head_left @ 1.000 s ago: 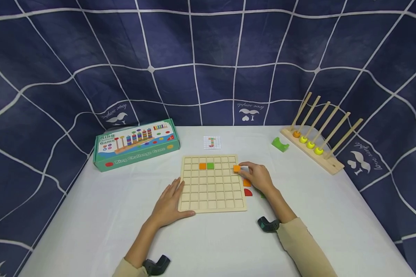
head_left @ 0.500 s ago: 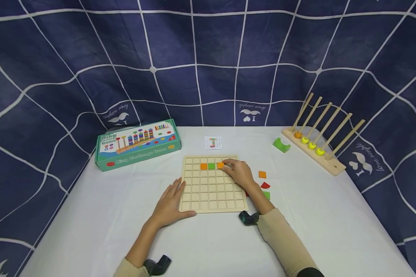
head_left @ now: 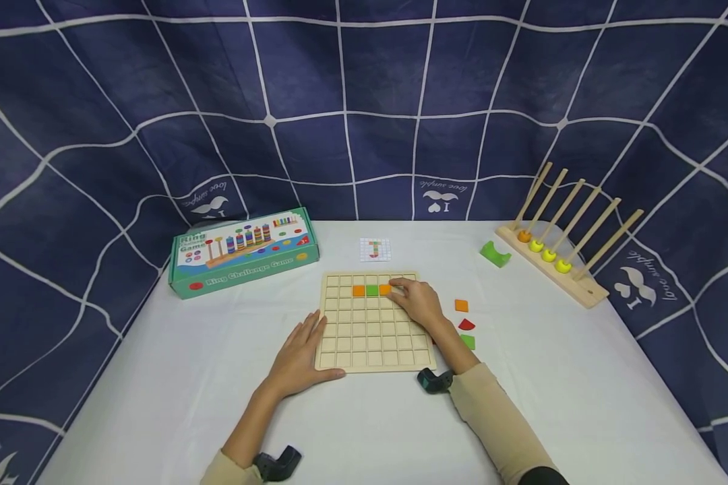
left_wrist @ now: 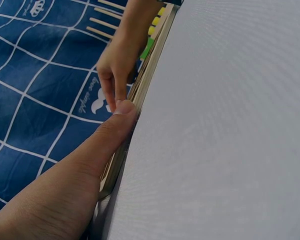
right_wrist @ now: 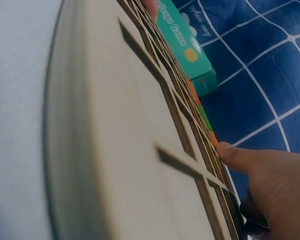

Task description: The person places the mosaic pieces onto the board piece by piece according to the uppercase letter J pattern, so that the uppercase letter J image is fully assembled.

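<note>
A wooden grid board lies on the white table. In its second row from the far edge, an orange square tile, a green one and another orange square tile sit side by side. My right hand pinches that rightmost orange tile at its cell. Its thumb touches the tile's edge in the right wrist view, where the tile shows only as a sliver. With fingers extended, my left hand rests against the board's left side, thumb along the near edge.
Right of the board lie a loose orange tile, a red quarter-round piece and a green tile. Behind stand a pattern card, a green game box, a green curved block and a peg rack with beads.
My right hand has carried the orange tile left from the board's right edge to the cell beside the green tile. It has barely moved since half a second ago. My left hand stays put.
</note>
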Demonstrator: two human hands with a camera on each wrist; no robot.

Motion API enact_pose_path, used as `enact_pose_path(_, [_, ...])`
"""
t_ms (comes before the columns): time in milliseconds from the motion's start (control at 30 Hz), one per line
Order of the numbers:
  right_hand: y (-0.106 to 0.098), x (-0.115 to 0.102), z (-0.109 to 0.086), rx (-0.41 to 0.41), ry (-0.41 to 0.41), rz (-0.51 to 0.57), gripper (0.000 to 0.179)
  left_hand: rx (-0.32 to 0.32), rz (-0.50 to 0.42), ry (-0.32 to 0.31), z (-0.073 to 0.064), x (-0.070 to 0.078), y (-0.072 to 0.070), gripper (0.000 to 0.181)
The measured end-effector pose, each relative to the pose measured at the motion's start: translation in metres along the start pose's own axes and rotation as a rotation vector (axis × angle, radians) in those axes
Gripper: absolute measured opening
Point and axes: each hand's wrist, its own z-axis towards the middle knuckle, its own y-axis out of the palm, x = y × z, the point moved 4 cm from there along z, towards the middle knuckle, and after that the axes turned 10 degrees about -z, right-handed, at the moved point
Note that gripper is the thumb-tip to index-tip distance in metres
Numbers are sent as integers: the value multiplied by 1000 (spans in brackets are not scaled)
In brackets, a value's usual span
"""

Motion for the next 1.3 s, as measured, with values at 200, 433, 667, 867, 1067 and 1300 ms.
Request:
enact_pose_path(200, [-8,11,-9,2,-9,65,33,-3,-13,-5,0,1,1,116])
enact_pose_path(433, [-32,35,-30,70,-28,105,29,-4,-17,-6,1,1,2,116])
enact_pose_path(667, [-53,69,-53,69,20,48,32,-2,-3,-8,-1,1,1,117])
enact_pose_path(867, [-68,97,-71,71,75,4,33,-1,-8,-8,0,0,1,117])
enact_pose_path(1067, [-74,111,-81,64,98,-25,36,3,-17,-2,1,0,1,117])
enact_pose_path(1300, [-71,113,-81,18,117,-13,32,-1,-12,2,1,0,0,117])
